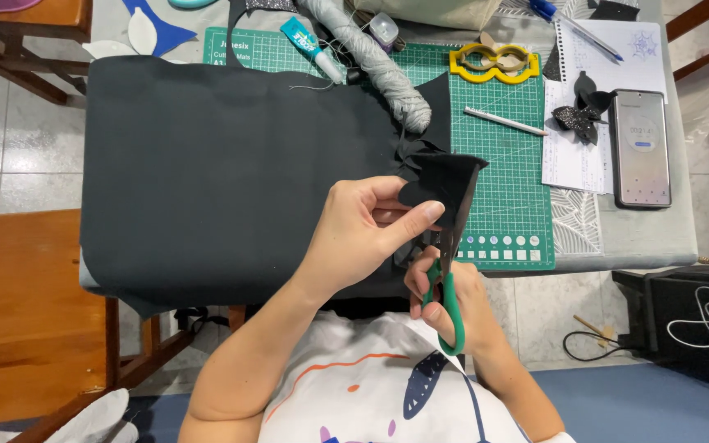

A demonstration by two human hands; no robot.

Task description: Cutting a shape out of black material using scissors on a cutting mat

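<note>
My left hand (363, 234) pinches a small black felt piece (446, 184) with a scalloped edge, holding it up above the table's near edge. My right hand (445, 299) grips green-handled scissors (449, 308), their blades pointing up into the lower edge of the piece. A large black felt sheet (231, 172) covers the left of the table, partly over a green cutting mat (506, 156).
On the mat lie a yellow mask-shaped template (494, 64), a white pencil (506, 121), a glue tube (312, 49) and a grey fabric roll (379, 61). A phone (640, 148), a black glitter bow (580, 115) and notebook pages sit at right. A wooden chair (18, 320) stands at left.
</note>
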